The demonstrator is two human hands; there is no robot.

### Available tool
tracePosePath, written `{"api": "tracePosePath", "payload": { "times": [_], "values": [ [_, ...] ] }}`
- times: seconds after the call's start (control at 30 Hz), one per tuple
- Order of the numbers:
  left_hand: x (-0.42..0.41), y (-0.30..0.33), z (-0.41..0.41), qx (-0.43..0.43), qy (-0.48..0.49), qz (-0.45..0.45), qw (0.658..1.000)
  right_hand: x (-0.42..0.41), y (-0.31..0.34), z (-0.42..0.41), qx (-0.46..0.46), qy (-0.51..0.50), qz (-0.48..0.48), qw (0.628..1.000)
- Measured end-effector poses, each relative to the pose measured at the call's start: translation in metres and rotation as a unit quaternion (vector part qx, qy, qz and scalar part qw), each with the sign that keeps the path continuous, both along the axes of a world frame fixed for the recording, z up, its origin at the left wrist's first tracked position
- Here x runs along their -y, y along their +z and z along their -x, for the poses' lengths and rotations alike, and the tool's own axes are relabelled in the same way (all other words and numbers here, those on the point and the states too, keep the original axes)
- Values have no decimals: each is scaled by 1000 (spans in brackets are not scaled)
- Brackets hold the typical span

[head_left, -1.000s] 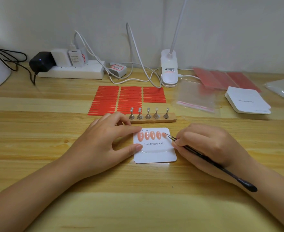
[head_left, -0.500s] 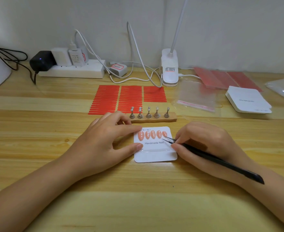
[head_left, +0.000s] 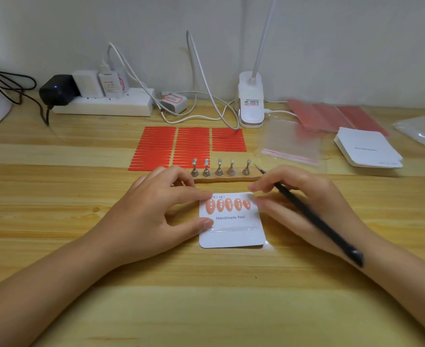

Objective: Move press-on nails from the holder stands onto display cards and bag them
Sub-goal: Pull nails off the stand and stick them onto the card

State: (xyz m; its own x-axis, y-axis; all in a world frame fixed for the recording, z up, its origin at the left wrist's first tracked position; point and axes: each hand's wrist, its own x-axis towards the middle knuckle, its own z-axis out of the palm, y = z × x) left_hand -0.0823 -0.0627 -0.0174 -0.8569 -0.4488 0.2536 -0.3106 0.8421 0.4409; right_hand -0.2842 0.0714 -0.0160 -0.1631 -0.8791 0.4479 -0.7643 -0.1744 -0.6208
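Wooden table [head_left: 56, 209] fills the view; white wall behind it. Along the back edge: white power strip [head_left: 103, 106] carrying a black adapter and white chargers, white cables, and a clip lamp base [head_left: 251, 103].

Mid-table, three blocks of red adhesive strips [head_left: 188, 146] lie flat. To their right, a clear bag [head_left: 291, 144] with a red seal line. Further right, a stack of white display cards [head_left: 367, 149]; behind that stack, pinkish-red sheets [head_left: 331, 116]; more clear film at the far right edge.

Left hand [head_left: 156, 214] lies on the table at the left side of the display card [head_left: 231, 221]. Index fingertip rests on the card's upper left corner, thumb tip on its left edge lower down; the two are spread apart, pinning the card flat. Remaining fingers curl beside the holder.

Right hand [head_left: 304, 204] sits just right of the card and holds the black tweezers [head_left: 314, 219] between thumb and fingers. The hand is motion-blurred, so the exact finger contact is uncertain. The tweezer tip points up and away, near the rightmost stand, well clear of the card.

Wooden holder base [head_left: 229, 177] lies just behind the card with five metal holder stands [head_left: 219, 167] upright in a row, tops bare.

Five peach press-on nails [head_left: 229, 204] sit in a row across the upper part of the card, above the print "Handmade Nail"; a clear tape strip runs below the print.
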Motion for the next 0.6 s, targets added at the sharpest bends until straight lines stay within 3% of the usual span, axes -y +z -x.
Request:
{"api": "tracePosePath", "payload": {
  "times": [0.17,0.6],
  "values": [
    [0,0,1,0,3,0,1000,2,-1,0,44,65,-45,996],
    [0,0,2,3,6,-5,1000,6,3,-4,89,64,-69,992]
  ]
}}
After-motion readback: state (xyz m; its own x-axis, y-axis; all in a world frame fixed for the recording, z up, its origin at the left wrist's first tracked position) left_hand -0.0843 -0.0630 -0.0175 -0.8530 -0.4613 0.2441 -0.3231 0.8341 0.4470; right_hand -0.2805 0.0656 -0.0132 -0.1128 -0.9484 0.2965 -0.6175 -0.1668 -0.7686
